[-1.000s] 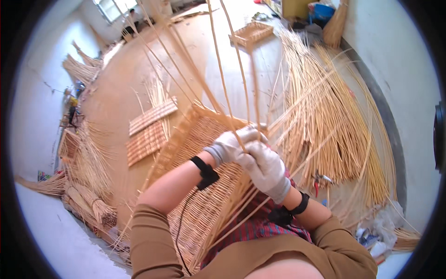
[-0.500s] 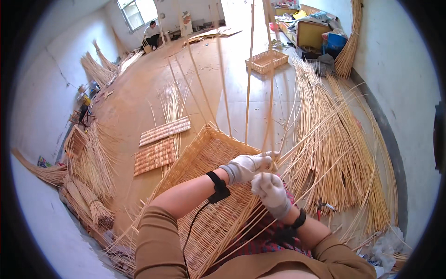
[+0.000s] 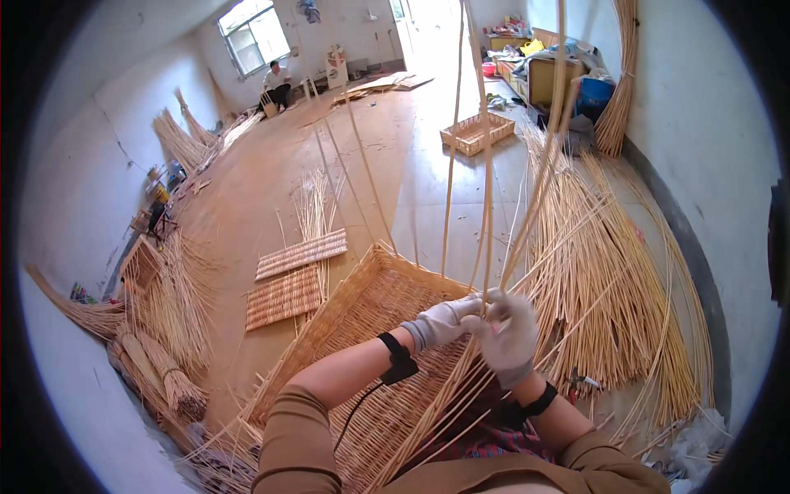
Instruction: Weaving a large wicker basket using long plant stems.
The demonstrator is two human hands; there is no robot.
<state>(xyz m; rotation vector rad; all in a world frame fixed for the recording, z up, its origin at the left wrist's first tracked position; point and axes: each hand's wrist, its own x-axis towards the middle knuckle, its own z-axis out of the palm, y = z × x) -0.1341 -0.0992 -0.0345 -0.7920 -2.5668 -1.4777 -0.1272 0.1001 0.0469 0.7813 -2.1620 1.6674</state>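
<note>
A wicker basket (image 3: 378,288) lies slanted just in front of the person, one corner pointing away across the room and its near part running beneath the left forearm. Long pale rods (image 3: 452,189) stand up from its far rim, and more trail from its right side over a checked apron (image 3: 494,445). At the right corner, the gloved hands are together: the right hand (image 3: 510,337) is curled around rods, while the left hand (image 3: 448,321) lies against the rim, its fingertips partly hidden, so its grip cannot be told. On the floor beyond the left rim lie two woven panels (image 3: 284,296), one just behind the other, near some loose sticks (image 3: 313,206). To the right spreads a big heap of stalks (image 3: 609,296), with pliers (image 3: 583,381) at its near edge. Farther off sit a small tray-like basket (image 3: 491,141) and a blue bucket (image 3: 594,95); another person (image 3: 277,82) crouches below the window (image 3: 253,39).
</note>
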